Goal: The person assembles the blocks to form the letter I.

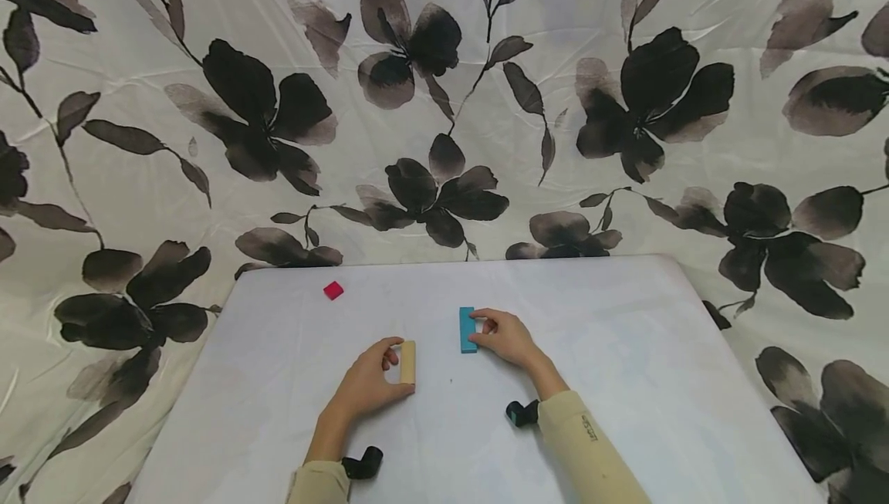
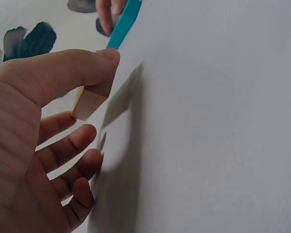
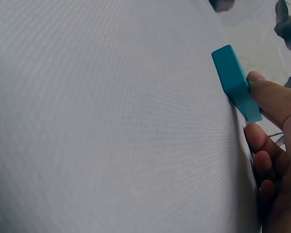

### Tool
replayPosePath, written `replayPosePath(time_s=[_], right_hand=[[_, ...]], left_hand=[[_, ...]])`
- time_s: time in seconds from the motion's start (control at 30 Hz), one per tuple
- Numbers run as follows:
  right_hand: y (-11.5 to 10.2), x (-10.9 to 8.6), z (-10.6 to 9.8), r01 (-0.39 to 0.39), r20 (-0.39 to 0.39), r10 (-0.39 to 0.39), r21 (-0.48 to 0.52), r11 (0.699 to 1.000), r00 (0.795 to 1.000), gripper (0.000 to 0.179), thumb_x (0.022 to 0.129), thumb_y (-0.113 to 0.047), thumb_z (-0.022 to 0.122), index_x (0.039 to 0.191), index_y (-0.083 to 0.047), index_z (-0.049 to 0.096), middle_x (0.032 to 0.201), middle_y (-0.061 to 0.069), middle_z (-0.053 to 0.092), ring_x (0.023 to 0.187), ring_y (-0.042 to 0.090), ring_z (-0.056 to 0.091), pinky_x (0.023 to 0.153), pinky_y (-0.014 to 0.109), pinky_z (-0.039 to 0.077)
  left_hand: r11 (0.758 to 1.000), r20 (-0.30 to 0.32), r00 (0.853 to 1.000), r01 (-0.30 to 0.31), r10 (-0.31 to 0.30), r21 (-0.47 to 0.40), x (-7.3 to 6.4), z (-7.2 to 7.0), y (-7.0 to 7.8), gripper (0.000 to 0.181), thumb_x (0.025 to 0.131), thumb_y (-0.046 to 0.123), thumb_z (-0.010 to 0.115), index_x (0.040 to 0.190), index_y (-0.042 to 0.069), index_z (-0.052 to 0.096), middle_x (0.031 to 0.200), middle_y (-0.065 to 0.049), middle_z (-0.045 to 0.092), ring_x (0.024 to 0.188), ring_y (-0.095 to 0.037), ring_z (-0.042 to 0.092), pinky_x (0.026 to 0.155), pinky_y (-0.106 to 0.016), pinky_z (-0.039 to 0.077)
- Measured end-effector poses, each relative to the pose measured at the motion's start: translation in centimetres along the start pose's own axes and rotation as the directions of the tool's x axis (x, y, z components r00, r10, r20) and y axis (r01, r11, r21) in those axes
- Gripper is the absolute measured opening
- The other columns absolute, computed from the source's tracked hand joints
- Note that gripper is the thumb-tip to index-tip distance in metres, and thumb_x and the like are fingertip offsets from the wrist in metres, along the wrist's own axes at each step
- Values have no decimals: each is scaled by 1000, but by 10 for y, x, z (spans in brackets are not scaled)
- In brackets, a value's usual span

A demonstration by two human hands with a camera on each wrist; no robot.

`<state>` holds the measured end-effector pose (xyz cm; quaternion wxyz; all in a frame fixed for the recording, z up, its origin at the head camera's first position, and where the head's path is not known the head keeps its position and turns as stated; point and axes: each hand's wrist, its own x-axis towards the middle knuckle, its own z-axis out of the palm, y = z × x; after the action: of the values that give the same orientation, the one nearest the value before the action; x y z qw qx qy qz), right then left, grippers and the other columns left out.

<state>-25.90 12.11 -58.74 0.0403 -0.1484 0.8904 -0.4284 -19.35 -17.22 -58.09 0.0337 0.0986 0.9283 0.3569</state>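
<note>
1. Left wrist view: the left hand (image 2: 26, 126) holds a beige block (image 2: 88, 103) between thumb and index finger, spread about as wide as the block is long, while its other fingers bend loosely clear of it
2. Right wrist view: the right hand (image 3: 288, 158) pinches a blue block (image 3: 233, 73), its thumb pressed to the side and several other fingers curled below (whether the block touches the table, I cannot tell)
3. Seen from the head, the beige block stands left of the blue one and slightly nearer, the two apart with white surface between them, each lying lengthwise from near to far
4. Beside the wrists sit a left black device (image 1: 364, 464) and a right black device (image 1: 522, 414), just beyond the cuffs of beige sleeves (image 1: 586, 450)
5. Farther out, a red cube (image 1: 333, 290) rests near the far left edge of the white table (image 1: 604, 326), well apart from both hands
6. Beyond the far edge hangs a pale cloth (image 1: 528, 145) printed with dark flowers
</note>
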Motion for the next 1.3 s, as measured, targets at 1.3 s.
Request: replayPosePath(time_s=[1.3], right_hand=[[-5,3,3,-9,-15,8,-54,998,1000,41,85,-31,75,124,-18,68,71,-7,55,65,12,48,63,31,39]], left_hand=[[988,-36,995,-88,94,129,-7,48,49,78,65,46,85,129,11,57,99,6,56,91,-14,49,76,-36,46]])
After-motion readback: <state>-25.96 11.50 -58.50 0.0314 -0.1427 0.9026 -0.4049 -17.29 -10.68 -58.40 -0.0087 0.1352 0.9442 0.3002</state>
